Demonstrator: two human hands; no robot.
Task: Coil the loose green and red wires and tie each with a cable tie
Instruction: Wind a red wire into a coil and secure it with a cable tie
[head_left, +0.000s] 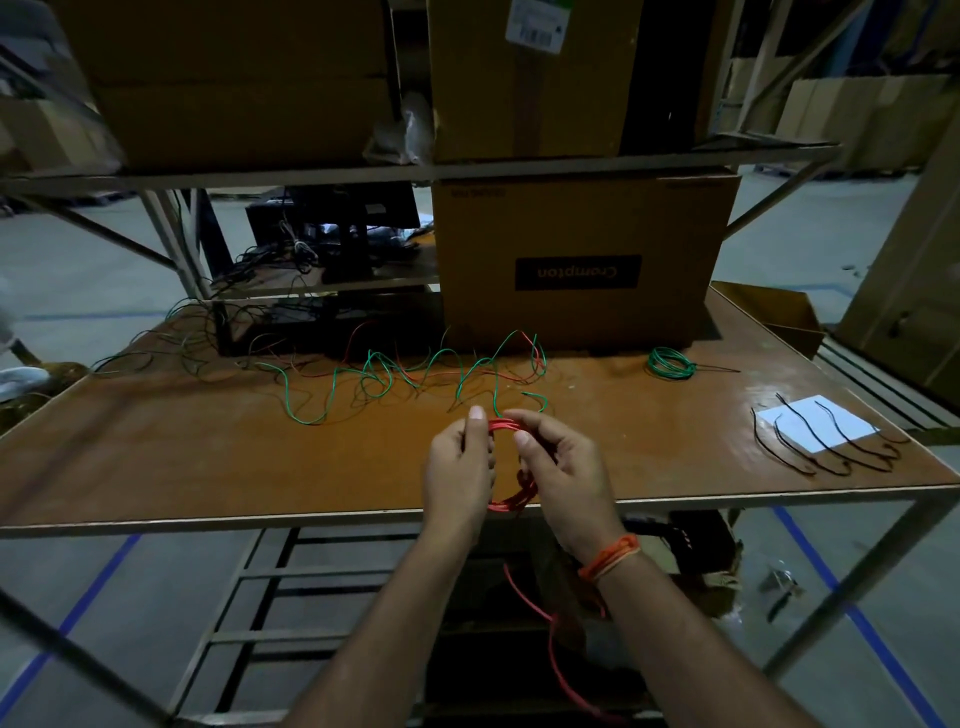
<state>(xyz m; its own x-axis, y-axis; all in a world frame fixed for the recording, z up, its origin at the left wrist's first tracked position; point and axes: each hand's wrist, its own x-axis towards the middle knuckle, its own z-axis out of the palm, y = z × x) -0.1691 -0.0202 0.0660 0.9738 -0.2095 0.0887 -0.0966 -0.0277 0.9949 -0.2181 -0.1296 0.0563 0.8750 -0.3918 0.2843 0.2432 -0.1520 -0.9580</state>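
Both hands hold a coil of red wire (511, 500) above the table's front edge. My left hand (457, 467) pinches its left side. My right hand (563, 475) grips the right side, fingers over the top strands. A loose red tail (550, 644) hangs from the coil down below the table. Loose green wire (363, 382) lies tangled with thin red wire (447, 375) across the middle of the brown table (208, 457). A finished green coil (670, 362) rests at the right, beside the box. Several black cable ties (826, 439) lie on and around a white sheet (815, 429).
A large cardboard box (582, 260) stands at the back of the table. Dark equipment and black cables (322, 234) sit behind at the left. A shelf (415, 169) with more boxes runs overhead. An open carton (779, 312) sits off the right rear corner.
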